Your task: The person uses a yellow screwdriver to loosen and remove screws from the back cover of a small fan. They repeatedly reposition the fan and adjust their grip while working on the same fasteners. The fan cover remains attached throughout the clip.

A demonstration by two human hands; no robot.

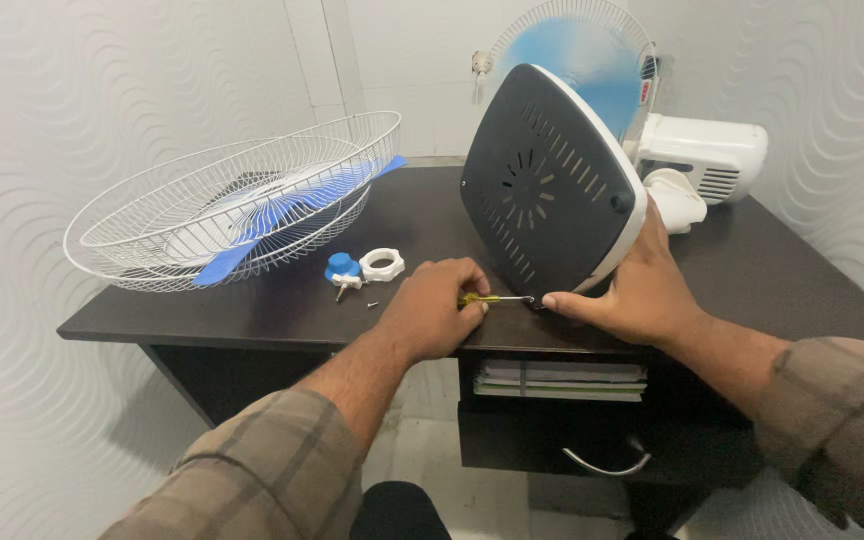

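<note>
fan base (542,180) tipped on desk (252,310) edge; stiff, light plastic, likely slippery | right hand (642,290) fingers grip its lower rim | left hand (432,305) closed around screwdriver (497,298); tip at base's corner

Small red label (644,93) on far fan's guard rim.

White walls (72,90) embossed with wavy swirls on both sides, meeting at a plain corner behind. Dark wooden desk (252,320) set between them, a metal-handled drawer (552,445) beneath, stacked papers (562,380) above it. Pale tiled floor (422,455) below. Soft, even light.
</note>
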